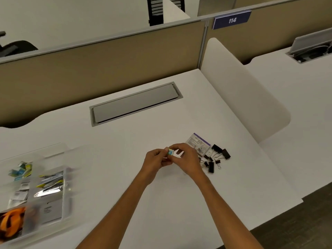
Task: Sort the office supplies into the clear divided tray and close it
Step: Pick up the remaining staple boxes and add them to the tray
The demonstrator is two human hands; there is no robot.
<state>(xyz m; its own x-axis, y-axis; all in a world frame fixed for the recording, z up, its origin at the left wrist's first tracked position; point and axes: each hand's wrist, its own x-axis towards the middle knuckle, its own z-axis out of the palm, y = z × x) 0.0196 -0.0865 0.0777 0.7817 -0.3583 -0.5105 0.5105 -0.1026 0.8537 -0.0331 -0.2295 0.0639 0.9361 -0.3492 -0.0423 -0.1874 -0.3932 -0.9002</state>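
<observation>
My left hand [156, 161] and my right hand [186, 159] meet above the middle of the white desk, both pinching a small blue and yellow box [170, 151]. Just right of my right hand lies a pile of black binder clips [216, 157] beside a white and purple packet [197, 143]. At the far left sits the clear divided tray [59, 150], blurred, lid open. Its compartments hold small blue and yellow boxes [20, 170], staplers [51, 184], grey packets [22, 192], a grey card [51, 210] and something orange [12, 221].
A grey cable hatch [134, 104] is set into the desk behind my hands. A beige partition [98, 69] closes the back. A white rounded divider [242, 90] stands to the right. The desk's front edge drops off at lower right.
</observation>
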